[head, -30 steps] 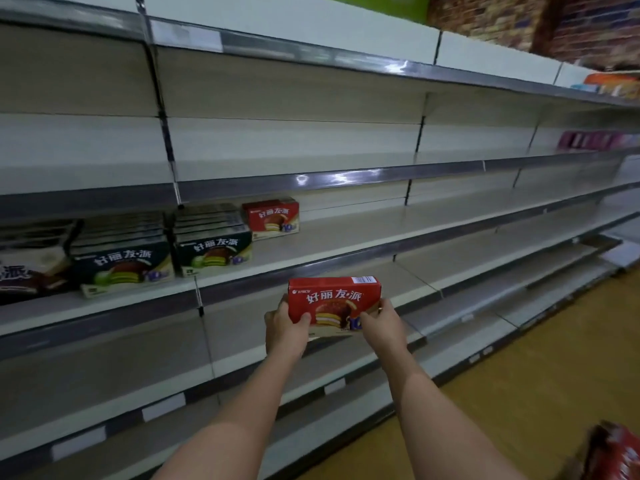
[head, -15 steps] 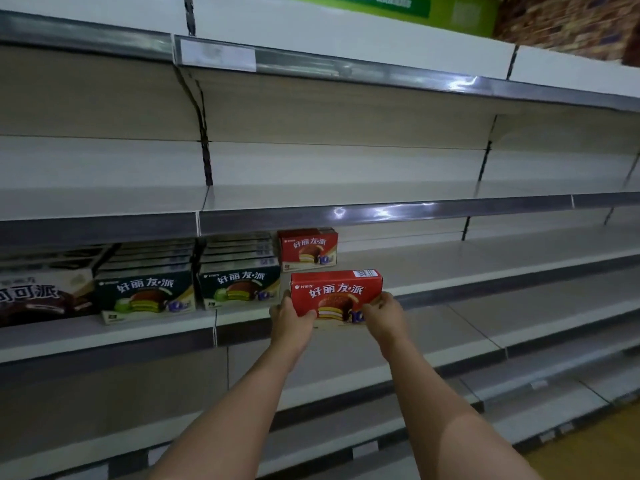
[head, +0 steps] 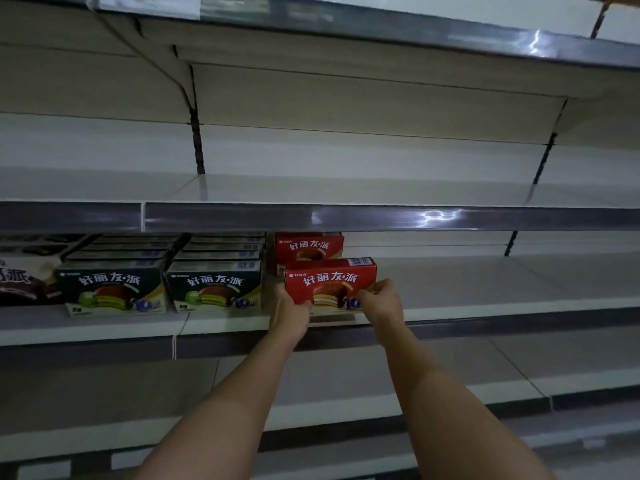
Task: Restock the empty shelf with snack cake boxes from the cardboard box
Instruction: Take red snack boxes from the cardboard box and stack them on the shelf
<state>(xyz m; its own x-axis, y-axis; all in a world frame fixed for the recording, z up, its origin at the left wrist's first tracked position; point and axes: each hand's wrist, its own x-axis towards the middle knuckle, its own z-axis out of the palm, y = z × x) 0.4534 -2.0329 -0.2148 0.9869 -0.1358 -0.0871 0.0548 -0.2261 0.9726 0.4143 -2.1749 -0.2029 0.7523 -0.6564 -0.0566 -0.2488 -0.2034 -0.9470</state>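
Observation:
A red snack cake box [head: 330,280] stands at the front of the middle shelf [head: 485,311], held from both ends. My left hand [head: 289,315] grips its lower left corner. My right hand [head: 382,303] pinches its lower right corner. Straight behind it stands a second red snack cake box [head: 308,245], partly hidden. The cardboard box is out of view.
Two rows of dark green snack cake boxes [head: 214,289] [head: 110,289] fill the shelf left of the red ones. A white and brown box [head: 24,282] sits at the far left. The shelf above [head: 346,188] and the lower shelf [head: 381,403] are bare.
Both hands have carried the red box up and forward, from in front of the shelf edge onto the shelf in front of the other red box. The camera has moved closer.

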